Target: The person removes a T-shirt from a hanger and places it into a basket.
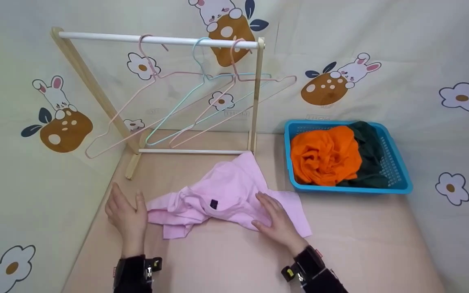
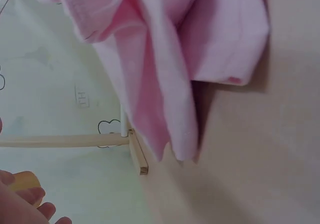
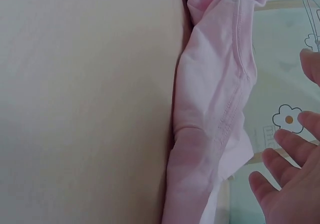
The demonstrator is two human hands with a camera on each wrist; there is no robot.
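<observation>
A crumpled pink shirt (image 1: 230,191) lies on the table, a small dark label near its middle. Just beyond its left end is my left hand (image 1: 126,213), fingers extended and holding nothing; the left wrist view has its fingertips (image 2: 47,210) apart from the cloth. My right hand (image 1: 277,221) hovers at the shirt's right part with fingers spread. In the right wrist view these fingers (image 3: 282,169) stand clear of the shirt (image 3: 210,99), nothing in their grasp.
Behind the shirt stands a wooden rack (image 1: 96,93) with a white bar. From it hang two pink hangers (image 1: 125,107) and a light blue hanger (image 1: 181,101). At the right, a blue basket (image 1: 350,189) holds orange cloth (image 1: 326,156) and dark green cloth (image 1: 369,154). Printed fabric walls surround the table.
</observation>
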